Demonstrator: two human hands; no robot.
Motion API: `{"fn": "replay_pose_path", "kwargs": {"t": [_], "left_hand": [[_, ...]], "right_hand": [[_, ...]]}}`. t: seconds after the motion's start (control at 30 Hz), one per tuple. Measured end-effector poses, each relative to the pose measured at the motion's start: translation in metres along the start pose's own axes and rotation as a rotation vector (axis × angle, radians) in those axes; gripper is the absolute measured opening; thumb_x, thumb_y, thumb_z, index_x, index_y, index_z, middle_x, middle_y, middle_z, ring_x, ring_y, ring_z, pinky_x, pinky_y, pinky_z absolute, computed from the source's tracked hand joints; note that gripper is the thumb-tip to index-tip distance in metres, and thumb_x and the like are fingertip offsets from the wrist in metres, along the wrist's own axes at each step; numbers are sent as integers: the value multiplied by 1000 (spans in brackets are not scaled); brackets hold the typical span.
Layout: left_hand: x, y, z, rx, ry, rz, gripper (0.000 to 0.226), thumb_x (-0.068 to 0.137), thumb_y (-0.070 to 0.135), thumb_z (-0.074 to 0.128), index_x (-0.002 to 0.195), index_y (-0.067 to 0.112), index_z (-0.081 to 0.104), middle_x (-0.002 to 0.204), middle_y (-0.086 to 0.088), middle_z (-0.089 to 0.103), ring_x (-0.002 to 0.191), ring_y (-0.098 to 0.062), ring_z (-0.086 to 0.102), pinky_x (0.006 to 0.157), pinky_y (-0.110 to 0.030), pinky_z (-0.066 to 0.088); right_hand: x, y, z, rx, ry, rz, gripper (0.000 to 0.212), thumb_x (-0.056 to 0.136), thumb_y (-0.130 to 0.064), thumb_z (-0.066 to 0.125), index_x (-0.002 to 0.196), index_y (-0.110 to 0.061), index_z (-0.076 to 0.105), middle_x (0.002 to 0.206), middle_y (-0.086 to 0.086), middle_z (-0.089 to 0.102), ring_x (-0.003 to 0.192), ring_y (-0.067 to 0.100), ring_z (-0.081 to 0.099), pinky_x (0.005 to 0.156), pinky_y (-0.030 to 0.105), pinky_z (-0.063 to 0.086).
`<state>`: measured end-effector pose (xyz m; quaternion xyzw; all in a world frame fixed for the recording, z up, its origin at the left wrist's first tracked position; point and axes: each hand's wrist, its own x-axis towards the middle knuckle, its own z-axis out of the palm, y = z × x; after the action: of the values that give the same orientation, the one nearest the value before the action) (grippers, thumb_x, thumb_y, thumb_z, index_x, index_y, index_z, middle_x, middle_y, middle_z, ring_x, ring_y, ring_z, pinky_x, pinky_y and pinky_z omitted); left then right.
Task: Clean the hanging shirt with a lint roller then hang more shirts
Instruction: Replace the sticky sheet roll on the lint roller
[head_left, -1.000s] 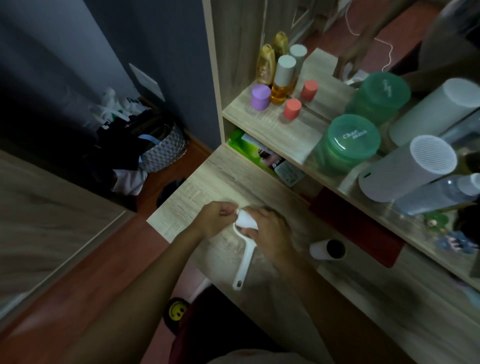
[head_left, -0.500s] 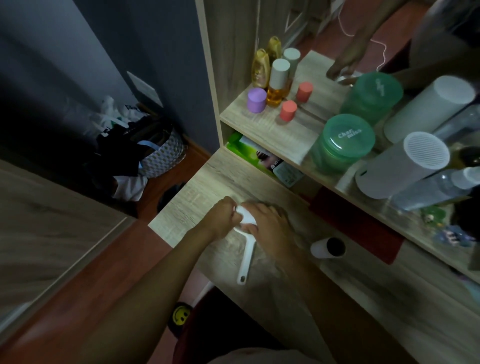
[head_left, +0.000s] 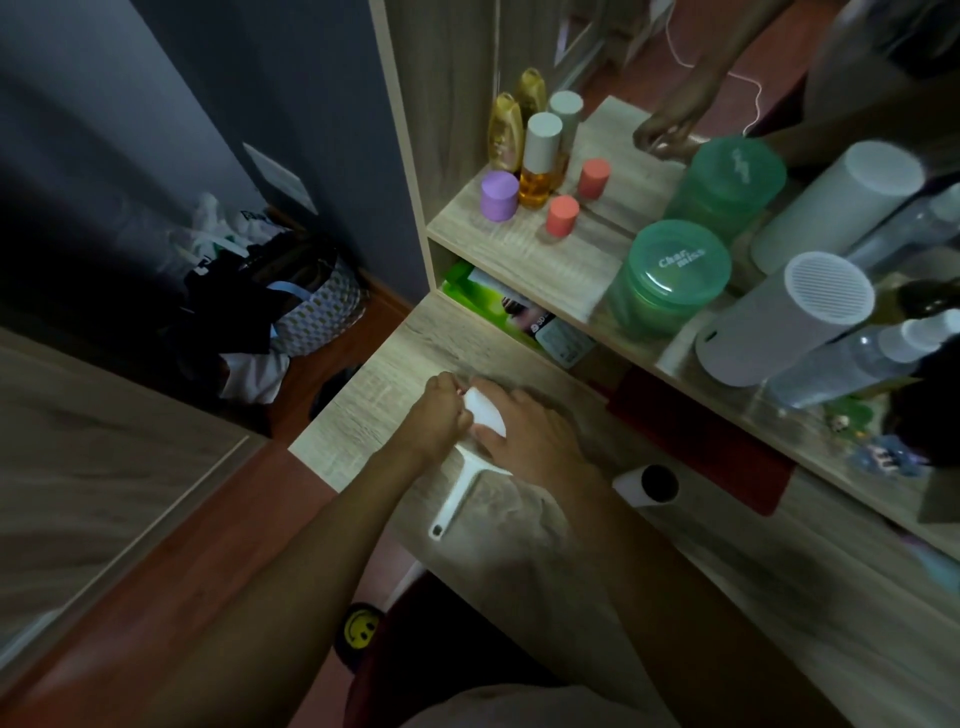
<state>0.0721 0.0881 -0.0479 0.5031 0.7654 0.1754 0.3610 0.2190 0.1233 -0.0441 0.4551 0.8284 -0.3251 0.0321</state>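
The lint roller (head_left: 470, 447) lies on the wooden surface (head_left: 571, 571) near its left edge, white handle pointing back toward the person and head under both hands. The right hand (head_left: 524, 436) is curled over the roller's white head, thumb along its near side, gripping it. The left hand (head_left: 441, 415), just left of the head, has its fingertips drawn together against the head's far end, pinching at it; what exactly it pinches is too small to tell. Right of the roller, apart from it, a white tube (head_left: 647, 484) lies on its side with its dark open end showing. Beyond the roller, a shelf (head_left: 519, 249) carries a purple cap (head_left: 499, 196), an amber bottle (head_left: 540, 161), a coral cap (head_left: 562, 215) and a green lidded jar (head_left: 670, 275). Left of the roller, down on the floor, a patterned basket (head_left: 322, 317) holds dark clothing.
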Motion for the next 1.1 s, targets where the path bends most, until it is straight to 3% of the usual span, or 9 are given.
{"fn": "replay_pose_path", "kwargs": {"t": [0.1, 0.23, 0.3, 0.47, 0.53, 0.6, 0.73, 0.9, 1.1], "left_hand": [[1, -1, 1, 82, 26, 96, 41, 86, -3, 50, 127, 0, 48, 122, -18, 52, 107, -28, 55, 80, -17, 37], [0, -8, -2, 146, 96, 225, 41, 90, 8, 48, 131, 9, 51, 124, -13, 58, 112, -24, 56, 94, -26, 42], [-2, -6, -6, 119, 143, 260, 37, 91, 13, 49, 127, 11, 56, 118, -11, 63, 106, -22, 60, 90, -25, 45], [-4, -2, -10, -60, 207, 190, 31, 96, 7, 45, 121, 7, 63, 109, -11, 70, 96, -20, 63, 77, -13, 39], [-2, -5, -9, -124, 195, 127, 29, 98, 12, 44, 116, 9, 67, 102, -8, 72, 89, -16, 63, 66, -11, 37], [0, -9, -7, -175, 162, 105, 28, 99, 15, 44, 109, 10, 70, 95, -7, 73, 87, -17, 65, 66, -14, 40], [3, -10, -4, -221, 136, 70, 29, 99, 13, 43, 112, 8, 68, 101, -11, 72, 92, -20, 64, 78, -24, 45], [8, -2, 0, -267, 114, 27, 29, 99, 12, 43, 112, 6, 68, 103, -11, 71, 93, -18, 62, 80, -24, 45], [11, 1, 7, -244, 60, 15, 30, 98, 10, 42, 111, 3, 68, 104, -14, 71, 97, -23, 64, 77, -22, 40]], "right_hand": [[1, -4, -11, 101, -8, 29, 60, 95, -44, 47, 148, -35, 23, 142, 7, 49, 126, 30, 49, 100, 40, 40], [4, -11, -19, 334, -1, 148, 53, 94, -41, 50, 145, -37, 32, 141, 3, 51, 120, 26, 51, 87, 31, 42], [5, -14, -17, 476, 2, 210, 53, 93, -42, 52, 143, -38, 35, 138, 0, 51, 110, 19, 51, 69, 24, 43], [4, -19, -13, 661, 117, 229, 44, 93, -36, 55, 136, -30, 46, 124, -6, 55, 105, 14, 53, 71, 22, 42], [3, -18, -12, 763, 105, 264, 44, 94, -33, 56, 136, -28, 46, 114, -9, 50, 88, 4, 52, 60, 19, 48], [2, -16, -10, 911, 101, 298, 44, 94, -28, 58, 137, -26, 47, 115, -7, 50, 84, 1, 50, 52, 17, 49], [6, -15, 0, 968, 182, 305, 44, 91, -25, 62, 133, -22, 52, 119, -6, 55, 104, 12, 54, 69, 17, 46], [9, -11, 6, 1017, 241, 361, 41, 88, -26, 66, 128, -19, 59, 118, -4, 60, 102, 12, 57, 87, 33, 52], [4, -4, 11, 1054, 271, 381, 31, 87, -22, 67, 118, -18, 65, 100, -8, 63, 84, -1, 58, 69, 19, 49]]}}
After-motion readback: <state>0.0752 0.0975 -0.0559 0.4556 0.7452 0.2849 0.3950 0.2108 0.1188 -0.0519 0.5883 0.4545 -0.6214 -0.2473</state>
